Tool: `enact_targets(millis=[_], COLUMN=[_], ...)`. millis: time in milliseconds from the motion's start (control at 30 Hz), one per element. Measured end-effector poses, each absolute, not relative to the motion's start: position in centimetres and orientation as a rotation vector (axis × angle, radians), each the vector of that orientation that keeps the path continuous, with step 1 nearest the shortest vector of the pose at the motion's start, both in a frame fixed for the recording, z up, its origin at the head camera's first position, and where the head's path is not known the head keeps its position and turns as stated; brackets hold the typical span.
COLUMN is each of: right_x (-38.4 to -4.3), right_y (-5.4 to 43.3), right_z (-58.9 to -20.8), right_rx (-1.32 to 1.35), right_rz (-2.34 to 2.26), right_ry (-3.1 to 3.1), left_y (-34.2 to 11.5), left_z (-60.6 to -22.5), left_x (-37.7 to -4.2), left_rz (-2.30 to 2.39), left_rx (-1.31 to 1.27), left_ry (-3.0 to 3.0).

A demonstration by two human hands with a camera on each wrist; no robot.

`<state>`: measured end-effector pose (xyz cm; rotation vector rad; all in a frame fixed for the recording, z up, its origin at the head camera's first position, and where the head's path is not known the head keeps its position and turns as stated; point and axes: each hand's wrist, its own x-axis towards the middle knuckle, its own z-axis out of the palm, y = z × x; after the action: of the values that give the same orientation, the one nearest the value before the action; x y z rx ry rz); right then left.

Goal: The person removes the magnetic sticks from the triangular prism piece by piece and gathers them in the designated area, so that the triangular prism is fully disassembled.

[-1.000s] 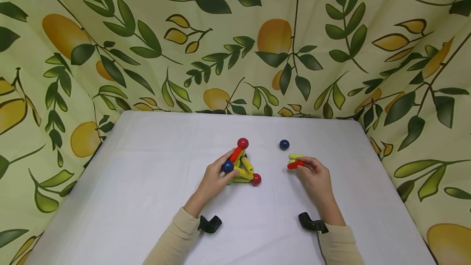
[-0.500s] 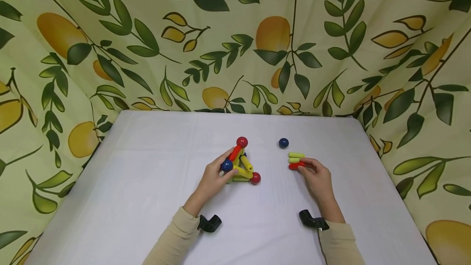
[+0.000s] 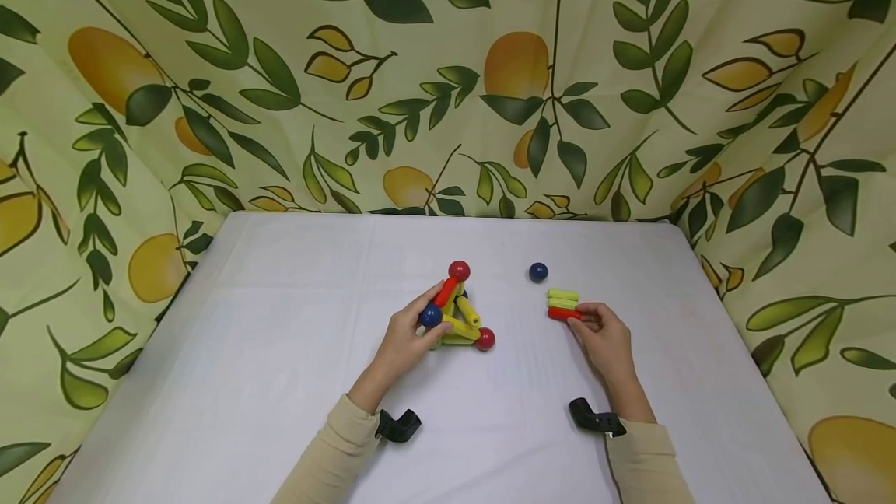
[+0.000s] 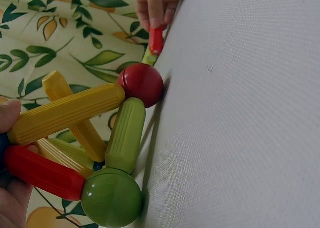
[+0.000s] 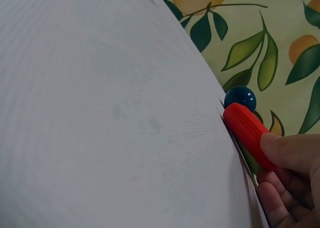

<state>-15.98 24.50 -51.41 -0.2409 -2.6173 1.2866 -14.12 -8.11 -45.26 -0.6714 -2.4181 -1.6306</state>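
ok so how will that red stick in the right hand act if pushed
The red stick is probably stiff: it looks straight though the right hand pinches only one end. Its grooved sides likely give grip. Pushed forward, it may bump the light green sticks beside it.

Plain beige sleeves [image 3: 336, 449] ended short of the bare hands [image 3: 404, 339], with a black, elbow-shaped device [image 3: 400, 428] at each sleeve end.

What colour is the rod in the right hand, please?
The rod is red, clearest from the right wrist.
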Motion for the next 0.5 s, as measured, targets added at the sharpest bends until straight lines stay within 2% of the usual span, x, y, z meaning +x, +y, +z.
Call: enact_targets(millis=[133, 500], right_x=[-16.1, -16.2], right_y=[24.5, 24.5], right_z=[-51.5, -51.7], right_rx=[-0.274, -0.291], right_rz=[1.268, 1.192], right_ry=[-2.625, -2.612], left_y=[-8.0, -8.0], left_z=[-43.5, -43.4], left_x=[-13.4, -13.3], left_rz=[-1.615, -1.638], left_rx=[-0.685, -0.673], left_ry=[-2.412, -2.417])
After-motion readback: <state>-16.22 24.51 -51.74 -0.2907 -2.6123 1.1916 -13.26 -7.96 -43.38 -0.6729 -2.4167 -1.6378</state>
